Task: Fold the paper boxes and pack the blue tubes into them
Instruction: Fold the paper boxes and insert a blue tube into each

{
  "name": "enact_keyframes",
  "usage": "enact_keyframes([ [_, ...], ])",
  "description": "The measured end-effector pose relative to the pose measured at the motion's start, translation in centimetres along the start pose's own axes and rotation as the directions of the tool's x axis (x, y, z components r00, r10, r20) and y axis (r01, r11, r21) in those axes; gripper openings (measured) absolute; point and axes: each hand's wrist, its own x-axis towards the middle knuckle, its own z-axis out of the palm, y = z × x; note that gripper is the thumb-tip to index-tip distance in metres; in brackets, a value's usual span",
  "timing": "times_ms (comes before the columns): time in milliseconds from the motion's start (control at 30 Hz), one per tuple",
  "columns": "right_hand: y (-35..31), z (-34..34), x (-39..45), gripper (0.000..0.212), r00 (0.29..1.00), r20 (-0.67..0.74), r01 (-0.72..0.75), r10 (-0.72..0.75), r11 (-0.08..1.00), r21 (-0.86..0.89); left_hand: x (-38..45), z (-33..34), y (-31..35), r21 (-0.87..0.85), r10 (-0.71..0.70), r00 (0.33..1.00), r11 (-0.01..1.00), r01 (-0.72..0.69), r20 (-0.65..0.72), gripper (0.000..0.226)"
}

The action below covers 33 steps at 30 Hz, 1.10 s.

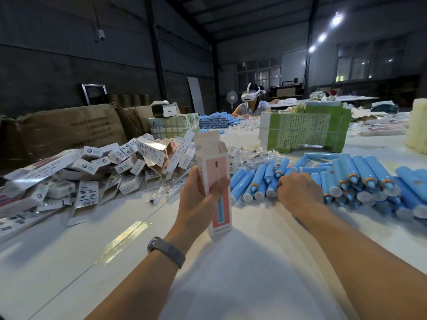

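Left hand [200,195] grips 1 pink paper box [213,181] upright above the table [231,273] centre, top flap open. Right hand [298,192], fingers curled down onto the blue tubes [346,181] heaped toward the right edge; whether they pinch 1, cannot tell.

One upright box [213,172], two hands, dozens of blue tubes [360,181].

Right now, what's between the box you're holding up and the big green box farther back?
In the head view, small clear plastic packets lie scattered on the white table between the pink box in the left hand and the green box.
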Motion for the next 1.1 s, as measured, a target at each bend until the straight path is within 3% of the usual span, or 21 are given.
enact_keyframes([
  [300, -1.2, -2.2, 0.3, 0.009, 0.971, -0.238, 0.086, -0.030, 0.970, 0.227, 0.0, -0.2, -0.1, -0.012, -0.012, 1.000, 1.000, 0.012, -0.003, 0.024],
  [500, -2.3, -9.2, 0.5, 0.012, 0.823, -0.561, 0.321, -0.092, 0.889, 0.326, 0.2, -1.2, -0.2, 0.043, 0.057, 0.998, 0.997, -0.057, 0.014, 0.025],
  [633, -3.6, -14.0, -0.4, 0.007, 0.725, -0.686, 0.468, 0.062, 0.686, 0.557, 0.5, -1.6, -0.6, 0.166, 0.120, 0.993, 0.979, -0.116, -0.012, 0.029],
  [767, -4.5, -17.4, -1.4, 0.009, 0.744, -0.621, 0.526, 0.248, 0.356, 0.772, 0.5, -1.2, -0.8, 0.184, 0.120, 0.993, 0.976, -0.119, 0.007, 0.032],
  [867, -4.7, -18.4, -1.9, 0.015, 0.763, -0.572, 0.525, 0.303, 0.226, 0.820, 0.4, -1.2, -0.8, 0.175, 0.128, 0.991, 0.976, -0.132, 0.033, 0.030],
  [933, -4.9, -18.3, -2.1, 0.015, 0.759, -0.579, 0.530, 0.300, 0.233, 0.815, 0.3, -1.1, -0.9, 0.178, 0.126, 0.990, 0.975, -0.135, 0.062, 0.030],
  [1100, -5.8, -16.7, -2.8, 0.007, 0.693, -0.716, 0.610, 0.082, 0.462, 0.644, 0.1, -0.6, -0.4, 0.236, 0.131, 0.988, 0.961, -0.146, 0.079, 0.021],
])
